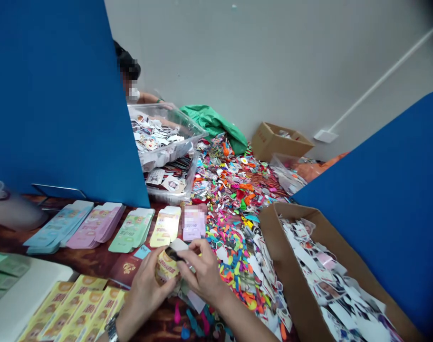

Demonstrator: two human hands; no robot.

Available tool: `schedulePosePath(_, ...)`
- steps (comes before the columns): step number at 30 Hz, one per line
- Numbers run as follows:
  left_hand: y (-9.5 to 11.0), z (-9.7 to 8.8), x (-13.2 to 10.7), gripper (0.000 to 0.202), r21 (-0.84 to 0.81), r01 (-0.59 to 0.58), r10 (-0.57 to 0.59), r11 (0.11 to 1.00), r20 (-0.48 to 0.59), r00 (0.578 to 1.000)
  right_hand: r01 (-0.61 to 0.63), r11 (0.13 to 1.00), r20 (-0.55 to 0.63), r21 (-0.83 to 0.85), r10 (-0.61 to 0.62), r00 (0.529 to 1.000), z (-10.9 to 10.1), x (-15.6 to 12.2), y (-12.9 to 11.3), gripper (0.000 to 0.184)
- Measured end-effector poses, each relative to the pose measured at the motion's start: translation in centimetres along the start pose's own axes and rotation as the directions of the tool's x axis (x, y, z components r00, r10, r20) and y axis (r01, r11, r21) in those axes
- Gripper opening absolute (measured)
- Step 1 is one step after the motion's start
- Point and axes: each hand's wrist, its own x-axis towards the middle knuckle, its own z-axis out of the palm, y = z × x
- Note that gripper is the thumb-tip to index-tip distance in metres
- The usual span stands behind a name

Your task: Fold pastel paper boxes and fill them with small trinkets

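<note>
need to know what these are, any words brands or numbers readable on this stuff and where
No text here can be read.
Packet in the left hand: printed lettering, too blurred.
Blue packets, pink packets, green packets, yellow packets: printed headings, too small.
Cardboard box: red marks, too small.

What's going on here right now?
A person's left hand and right hand hold a yellow paper packet, with a white card at its top. Small balloons lie scattered beside a cardboard box of cut photo cards. Another person sits behind a clear plastic bin.
</note>
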Motion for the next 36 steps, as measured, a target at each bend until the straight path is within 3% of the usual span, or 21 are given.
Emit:
schedulePosePath(3,-0.4,0.1,0.2,0.061,-0.005,0.048,-0.048,0.999,0.008,0.999,-0.012,0.990,0.043,0.137,0.006,0.999,-0.5,0.1,1.3,0.023)
schedulePosePath(5,-0.8,0.1,0.3,0.063,0.000,0.073,-0.073,0.997,0.014,0.997,-0.111,0.983,0.024,0.147,0.109,0.994,-1.2,0.8,3.4,0.024)
schedulePosePath(9,-1.3,0.1,0.3,0.065,0.038,0.097,-0.098,0.995,0.012,0.995,-0.398,0.907,-0.072,-0.137,0.391,0.917,-3.2,3.0,10.7,0.026)
schedulePosePath(13,-1.6,0.4,0.2,0.067,0.034,0.097,-0.099,0.995,0.040,0.994,-0.506,0.814,-0.097,-0.285,0.501,0.860,-4.1,4.6,18.3,0.024)
schedulePosePath(16,-1.9,0.8,0.1,0.067,0.044,0.103,-0.106,0.994,0.057,0.993,-0.523,0.768,-0.068,-0.370,0.539,0.840,-3.5,5.8,21.4,0.025)
schedulePosePath(25,-2.7,1.2,0.1,0.066,0.040,0.081,-0.083,0.996,0.051,0.995,-0.456,0.769,0.078,-0.448,0.541,0.837,0.4,10.3,22.9,0.064)
schedulePosePath(29,-2.6,1.1,0.2,0.066,0.028,0.081,-0.083,0.996,0.063,0.995,-0.463,0.763,0.109,-0.451,0.562,0.820,0.5,10.7,23.9,0.046)
schedulePosePath(36,-1.9,1.4,0.3,0.066,0.006,0.053,-0.053,0.999,0.054,0.997,-0.454,0.797,0.163,-0.397,0.548,0.820,-1.4,9.8,24.1,0.026)
